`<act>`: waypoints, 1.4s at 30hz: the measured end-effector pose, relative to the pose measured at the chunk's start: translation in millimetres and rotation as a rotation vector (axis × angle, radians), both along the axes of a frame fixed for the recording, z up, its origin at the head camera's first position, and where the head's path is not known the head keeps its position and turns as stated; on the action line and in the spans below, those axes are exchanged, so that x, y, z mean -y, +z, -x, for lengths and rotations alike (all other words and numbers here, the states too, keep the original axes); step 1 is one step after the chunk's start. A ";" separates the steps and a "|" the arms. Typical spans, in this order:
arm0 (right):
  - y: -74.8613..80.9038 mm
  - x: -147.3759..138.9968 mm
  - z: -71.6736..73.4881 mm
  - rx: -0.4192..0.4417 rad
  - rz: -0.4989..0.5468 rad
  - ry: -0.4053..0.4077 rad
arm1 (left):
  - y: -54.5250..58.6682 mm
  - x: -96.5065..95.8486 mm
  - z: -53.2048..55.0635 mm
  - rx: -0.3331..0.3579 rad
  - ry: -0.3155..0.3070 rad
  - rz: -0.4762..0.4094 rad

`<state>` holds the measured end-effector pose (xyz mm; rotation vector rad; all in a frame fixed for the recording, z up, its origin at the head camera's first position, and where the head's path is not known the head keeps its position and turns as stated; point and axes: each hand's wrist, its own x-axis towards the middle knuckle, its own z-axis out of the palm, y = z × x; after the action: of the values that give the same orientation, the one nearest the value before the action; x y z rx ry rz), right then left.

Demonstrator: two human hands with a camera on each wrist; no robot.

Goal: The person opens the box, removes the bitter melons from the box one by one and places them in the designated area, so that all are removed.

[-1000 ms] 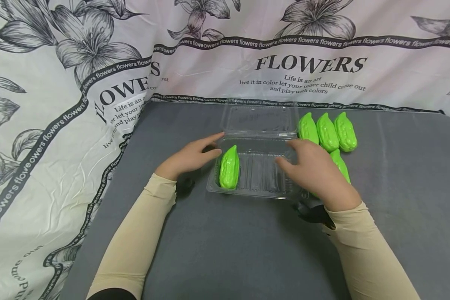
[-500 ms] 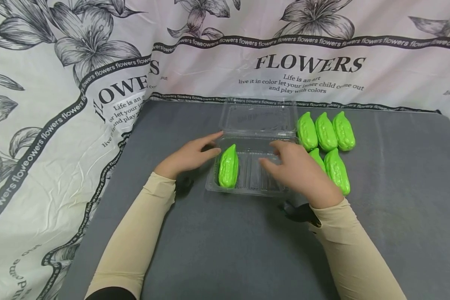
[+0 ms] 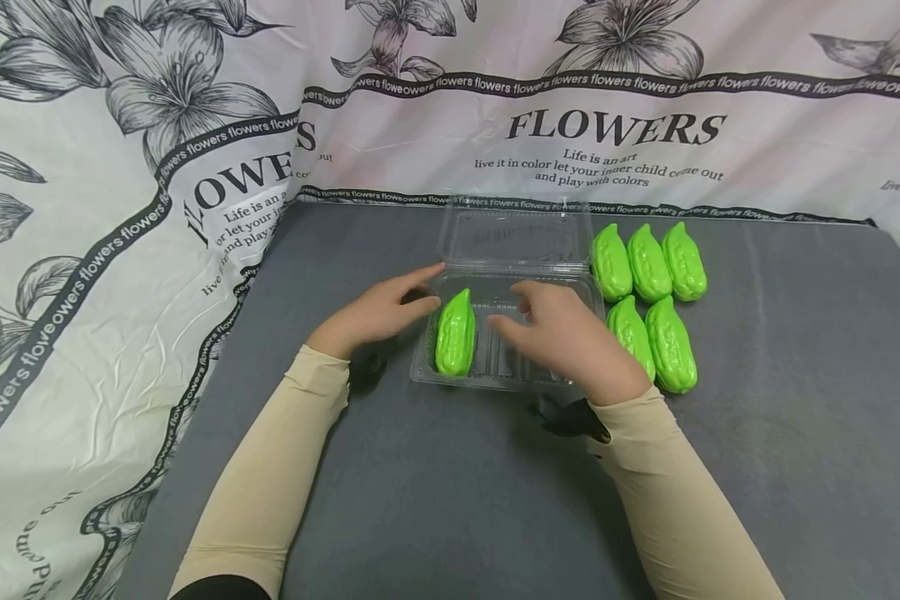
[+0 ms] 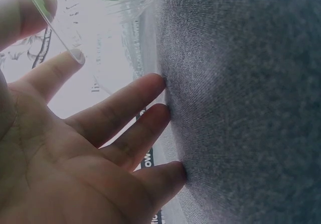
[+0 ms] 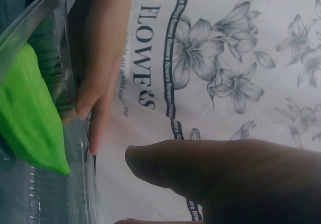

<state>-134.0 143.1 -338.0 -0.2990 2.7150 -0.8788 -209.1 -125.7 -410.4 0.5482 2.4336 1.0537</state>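
Observation:
A clear plastic clamshell box point(image 3: 506, 367) lies with its lid point(image 3: 515, 237) folded back. Inside, at the left end, sits one bright green, bumpy, gourd-like piece point(image 3: 456, 335) with a pointed tip. My left hand point(image 3: 375, 315) is at the box's left rim, its fingers spread. In the left wrist view the index fingertip point(image 4: 76, 56) meets the clear rim, and the other fingertips point down to the grey cloth. My right hand point(image 3: 570, 337) is over the right half of the box, with thumb and index finger apart. Nothing shows between the thumb point(image 5: 150, 158) and index in the right wrist view.
To the box's right stand two rows of similar green pieces, three in the back row point(image 3: 648, 262) and two in the front row point(image 3: 672, 343). A grey cloth point(image 3: 450, 483) covers the table. White flower-printed fabric point(image 3: 390, 150) hangs behind and at the left.
My right hand has moved left, from beside the green pieces to over the box, uncovering the front row. The left hand stays at the rim.

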 end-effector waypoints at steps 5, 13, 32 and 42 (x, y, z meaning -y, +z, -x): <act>-4.5 10.1 5.1 0.004 0.001 0.017 | -1.4 0.6 0.2 -0.003 0.004 -0.003; -15.1 31.3 11.4 0.037 0.004 0.043 | -1.9 1.7 -0.7 -0.011 -0.003 -0.003; -36.9 46.4 14.1 0.054 0.074 0.062 | 1.9 -1.6 2.2 -0.009 -0.026 0.000; -46.2 56.2 15.3 0.014 0.037 0.070 | 0.4 1.4 1.0 -0.006 -0.020 -0.004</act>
<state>-149.2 86.9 -384.2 -0.3915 2.6603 -0.9092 -210.1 -127.1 -410.0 0.5765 2.4261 1.0510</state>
